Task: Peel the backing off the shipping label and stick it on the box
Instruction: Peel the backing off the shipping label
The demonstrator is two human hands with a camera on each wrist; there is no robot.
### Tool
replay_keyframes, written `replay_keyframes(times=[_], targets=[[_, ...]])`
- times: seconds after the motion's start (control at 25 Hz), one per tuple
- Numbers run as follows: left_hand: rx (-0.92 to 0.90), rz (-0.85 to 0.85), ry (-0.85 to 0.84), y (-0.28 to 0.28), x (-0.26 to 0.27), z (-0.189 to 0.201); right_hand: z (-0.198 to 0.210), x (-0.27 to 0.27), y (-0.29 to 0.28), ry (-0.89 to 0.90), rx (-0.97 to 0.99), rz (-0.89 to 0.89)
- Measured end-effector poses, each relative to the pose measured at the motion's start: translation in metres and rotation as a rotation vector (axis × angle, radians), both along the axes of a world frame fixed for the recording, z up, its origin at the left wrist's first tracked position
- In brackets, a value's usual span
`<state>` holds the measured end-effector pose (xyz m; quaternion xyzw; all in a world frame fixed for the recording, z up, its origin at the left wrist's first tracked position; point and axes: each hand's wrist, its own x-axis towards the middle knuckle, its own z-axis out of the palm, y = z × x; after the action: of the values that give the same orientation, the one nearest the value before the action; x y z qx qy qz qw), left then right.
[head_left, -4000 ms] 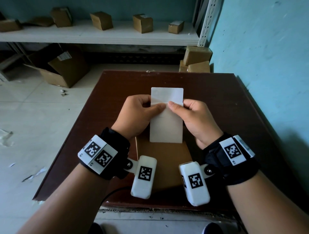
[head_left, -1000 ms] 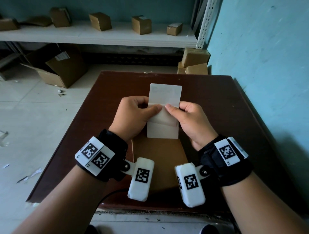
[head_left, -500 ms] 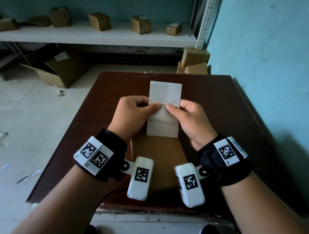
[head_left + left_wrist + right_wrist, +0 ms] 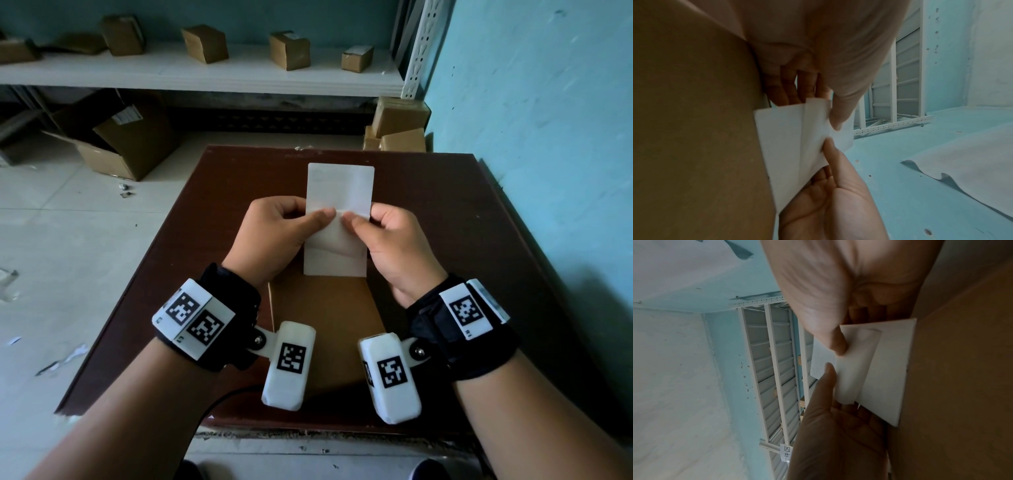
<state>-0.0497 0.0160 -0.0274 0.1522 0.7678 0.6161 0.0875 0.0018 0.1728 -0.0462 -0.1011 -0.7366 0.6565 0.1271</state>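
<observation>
Head view: left hand (image 4: 274, 233) and right hand (image 4: 394, 240) pinch one label (image 4: 339, 188) above one box (image 4: 325, 325).

Teal walls (image 4: 534, 102), pale tiled floor (image 4: 68, 240), white shelf (image 4: 205, 73), brown table (image 4: 445, 222).

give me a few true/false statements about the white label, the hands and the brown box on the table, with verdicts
1. Both hands pinch the white rectangular shipping label. True: left hand, right hand.
2. The label lies stuck flat on the brown cardboard box. False: it is held above the box.
3. The box sits on the dark brown wooden table. True.
4. The right hand hangs idle. False: its thumb and fingers pinch the label.
5. Small cardboard boxes stand on the white shelf. True.
</observation>
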Motion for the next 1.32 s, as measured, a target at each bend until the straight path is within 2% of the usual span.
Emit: replay_keyframes(times=[0.36, 0.76, 0.96, 1.32], targets=[[0.048, 0.013, 0.017, -0.0015, 0.001, 0.0002, 0.004, 0.0021, -0.0016, -0.009, -0.087, 0.053], [0.104, -0.018, -0.042, -0.0002, 0.0022, 0.0017, 0.0032, 0.0011, -0.0011, 0.001, 0.0, 0.026], [0.05, 0.008, 0.004, 0.0003, 0.0018, 0.0009, 0.0053, 0.0029, -0.0014, 0.002, -0.018, 0.044], [0.08, -0.021, -0.006, 0.0006, 0.0007, -0.0008, 0.001, -0.0005, -0.0013, 0.007, 0.027, 0.019]])
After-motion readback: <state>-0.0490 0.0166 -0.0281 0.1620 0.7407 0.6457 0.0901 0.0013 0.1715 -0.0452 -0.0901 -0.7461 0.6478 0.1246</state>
